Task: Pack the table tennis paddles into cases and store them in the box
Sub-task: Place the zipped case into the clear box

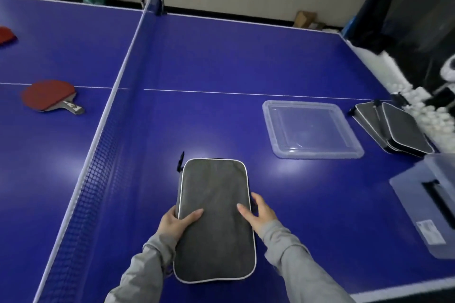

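A flat, dark grey fabric paddle case with white piping (215, 221) is sitting lengthwise between both hands, just above or on the blue table tennis table (221, 61) — which of the two I cannot tell. The left hand (176, 225) is clamping the case's left edge, thumb lying across the cloth, while the right hand (258, 211) is gripping the right edge the same way. Grey sleeves are covering both forearms. A short black pull tab is sticking out at the case's far left corner.

To the right, a clear plastic storage box (428, 202) is standing at the table's edge, and its clear rectangular lid (311, 128) is lying flat further out. Beside the lid, more grey cases (394, 128) are lying overlapped. Left of the black mesh net (98, 152) a red rubber paddle with a wooden handle (50, 96) is resting — another red one (7, 35) is showing at the frame's edge. A pale wall is running behind.
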The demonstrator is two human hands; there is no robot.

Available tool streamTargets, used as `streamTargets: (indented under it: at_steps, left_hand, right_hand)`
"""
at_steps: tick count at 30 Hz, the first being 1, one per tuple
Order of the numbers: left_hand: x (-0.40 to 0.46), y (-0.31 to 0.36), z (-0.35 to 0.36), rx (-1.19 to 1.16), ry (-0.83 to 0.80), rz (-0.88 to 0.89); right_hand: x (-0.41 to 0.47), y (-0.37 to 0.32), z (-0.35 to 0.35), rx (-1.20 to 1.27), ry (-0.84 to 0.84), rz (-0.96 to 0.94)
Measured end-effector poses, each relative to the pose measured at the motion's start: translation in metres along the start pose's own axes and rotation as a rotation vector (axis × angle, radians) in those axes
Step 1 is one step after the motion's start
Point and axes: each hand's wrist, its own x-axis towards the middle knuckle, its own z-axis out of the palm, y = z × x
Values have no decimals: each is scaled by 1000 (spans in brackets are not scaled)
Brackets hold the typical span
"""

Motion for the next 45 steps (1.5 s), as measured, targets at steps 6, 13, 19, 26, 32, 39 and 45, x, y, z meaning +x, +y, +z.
streamTargets:
  at_steps: [6,13,19,26,32,39,45]
  left_hand:
    - [-4,21,70,90,-202,148]
    - [-32,38,162,218,-435,106]
    - [-74,30,270,322,-485,136]
    - [-128,28,405,301,-588,291]
    - [-163,37,503,256,-666,358]
    - [-158,47,601,220,-613,326]
    - [-117,49,690,117,-569,332]
  right_hand:
    - [-26,33,-59,321,159,18]
    - [-62,100,-137,398,315,-4]
    - [-104,175,-220,472,413,-90]
    - [-151,252,-336,516,548,-200]
    - [-175,293,-427,552,586,-231]
    - [-148,336,-510,517,589,-239]
    - [-92,373,-587,519,511,-215]
